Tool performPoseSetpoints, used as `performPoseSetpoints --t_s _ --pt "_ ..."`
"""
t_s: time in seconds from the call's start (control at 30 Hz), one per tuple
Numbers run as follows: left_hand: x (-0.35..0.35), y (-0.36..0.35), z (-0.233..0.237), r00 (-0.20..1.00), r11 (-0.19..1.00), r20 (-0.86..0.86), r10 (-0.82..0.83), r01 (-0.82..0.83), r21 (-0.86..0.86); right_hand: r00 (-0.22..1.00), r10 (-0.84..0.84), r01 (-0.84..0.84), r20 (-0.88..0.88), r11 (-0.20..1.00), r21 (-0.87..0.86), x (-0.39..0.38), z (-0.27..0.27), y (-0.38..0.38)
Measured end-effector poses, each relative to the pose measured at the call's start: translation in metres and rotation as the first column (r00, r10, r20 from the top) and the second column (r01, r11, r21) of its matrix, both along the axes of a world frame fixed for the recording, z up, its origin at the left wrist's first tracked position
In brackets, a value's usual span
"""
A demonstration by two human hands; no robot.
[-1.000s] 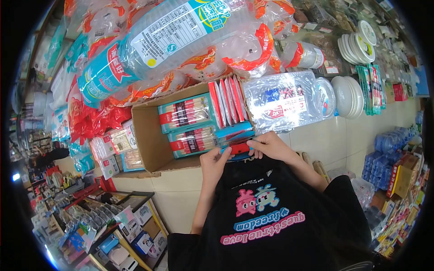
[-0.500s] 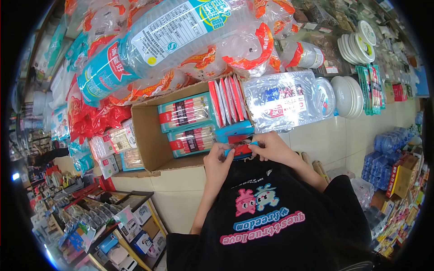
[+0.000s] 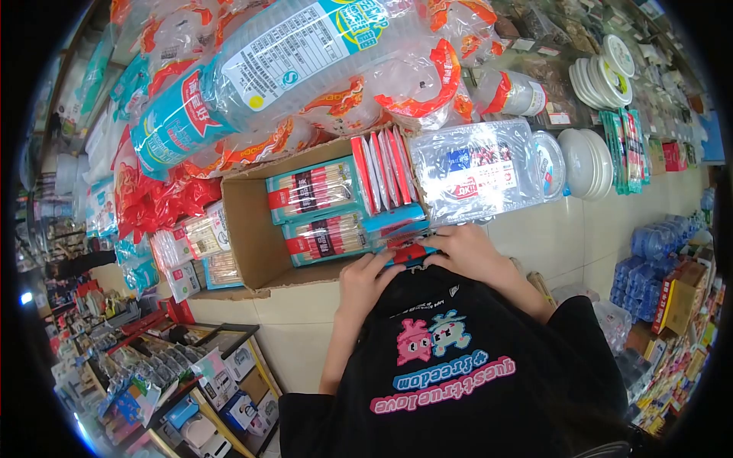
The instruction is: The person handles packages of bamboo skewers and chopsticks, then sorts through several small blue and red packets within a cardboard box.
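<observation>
Fingertips of left hand and right hand pinch the teal-and-red packet between them, at the cardboard box lip. It looks light, stiffish and slick-wrapped, so grip its ends.

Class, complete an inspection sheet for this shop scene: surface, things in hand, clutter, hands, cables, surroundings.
Surface: beige tiled ledge carrying an open cardboard box.
Job's things: small teal-and-red pack at the box's near edge; similar packs lying inside the box.
Clutter: bagged plastic cups, clear container pack, white plates.
Hands: left hand has fingertips on the small pack, grip unclear; right hand closed over its other end.
Cables: nothing seen.
Surroundings: bottled water on the right; shelved goods lower left.
</observation>
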State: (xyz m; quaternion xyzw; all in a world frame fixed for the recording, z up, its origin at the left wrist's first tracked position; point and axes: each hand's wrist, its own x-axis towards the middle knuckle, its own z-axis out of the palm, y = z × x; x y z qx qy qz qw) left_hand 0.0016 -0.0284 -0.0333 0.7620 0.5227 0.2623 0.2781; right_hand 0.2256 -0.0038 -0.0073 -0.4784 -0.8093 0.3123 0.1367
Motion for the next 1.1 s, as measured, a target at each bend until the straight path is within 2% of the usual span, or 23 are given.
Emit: performPoseSetpoints --t_s 0.1,0.3,0.4,0.6,0.7,0.9,1.1 --pt "-0.003 0.0 0.003 0.992 0.993 -0.123 -0.023 0.037 0.112 1.0 -0.005 0.005 -0.021 1.0 -0.005 0.001 -0.006 0.0" --pt "0.004 0.001 0.008 0.993 0.985 -0.108 0.055 -0.036 0.171 0.996 -0.057 0.057 -0.066 0.998 -0.007 -0.001 -0.007 0.0" --pt "0.007 0.0 0.016 0.988 0.992 -0.135 0.08 -0.066 0.105 0.999 -0.046 0.045 -0.011 0.999 -0.018 -0.002 -0.003 0.001" --pt "0.009 -0.001 0.019 0.984 0.99 -0.177 0.017 0.008 0.143 0.984 -0.093 0.102 -0.152 0.993 0.053 -0.004 -0.009 -0.002" --pt "0.01 -0.001 0.015 0.985 0.986 -0.173 -0.001 0.029 0.165 0.992 -0.06 0.066 -0.11 0.996 0.055 -0.003 -0.012 -0.003" --pt "0.014 -0.002 0.02 0.976 0.998 -0.212 -0.041 0.049 0.032 0.997 -0.041 0.043 -0.066 0.999 0.031 -0.005 -0.01 -0.004" --pt "0.016 0.001 0.026 0.987 0.997 -0.158 -0.031 0.043 0.072 0.995 -0.033 0.036 -0.099 0.999 0.027 -0.005 -0.01 -0.004"
